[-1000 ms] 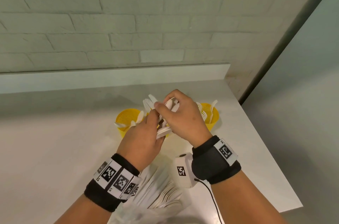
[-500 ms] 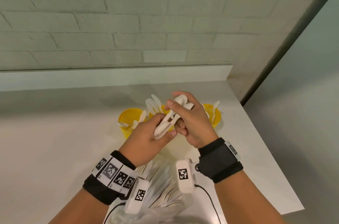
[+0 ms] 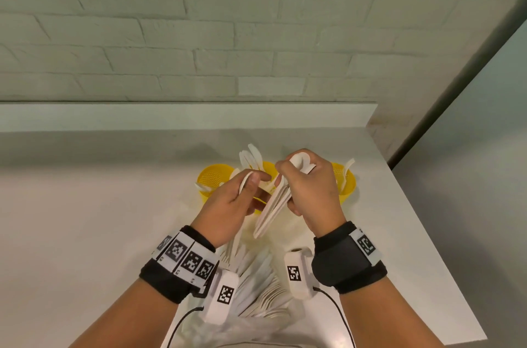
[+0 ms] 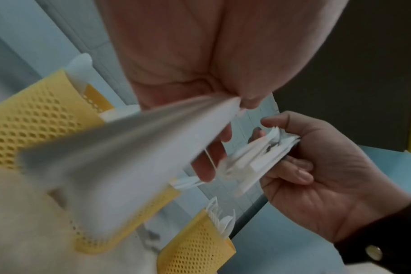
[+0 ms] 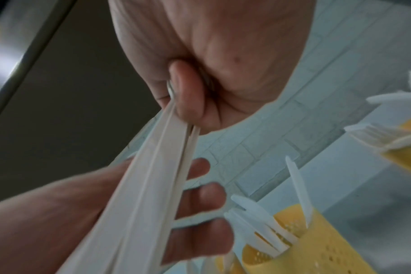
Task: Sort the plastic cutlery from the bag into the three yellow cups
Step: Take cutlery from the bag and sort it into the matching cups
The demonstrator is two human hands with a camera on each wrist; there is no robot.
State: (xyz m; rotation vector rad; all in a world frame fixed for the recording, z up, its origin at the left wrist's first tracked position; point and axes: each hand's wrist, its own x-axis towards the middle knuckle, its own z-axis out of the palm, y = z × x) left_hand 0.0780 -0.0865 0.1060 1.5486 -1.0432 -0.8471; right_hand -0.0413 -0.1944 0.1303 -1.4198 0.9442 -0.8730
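Above the three yellow mesh cups, my right hand (image 3: 288,174) grips a bundle of white plastic cutlery (image 3: 272,206), handles slanting down towards me. Just to its left, my left hand (image 3: 251,179) pinches a single white piece (image 3: 245,182) between thumb and fingers; that piece (image 4: 129,157) is blurred in the left wrist view. The left cup (image 3: 212,178) and right cup (image 3: 346,183) each hold some cutlery. The middle cup (image 3: 266,166) is mostly hidden behind my hands. The right wrist view shows the bundle's handles (image 5: 153,185) and a cup (image 5: 317,241) holding several white pieces.
A clear plastic bag (image 3: 256,290) with more white cutlery lies on the white counter (image 3: 99,219) just below my wrists. A brick wall (image 3: 199,34) stands behind the cups. The counter's right edge (image 3: 427,233) runs close to the right cup.
The bundle has passed from my left hand into my right hand's grip. My left hand has drawn away a little to the left with one piece.
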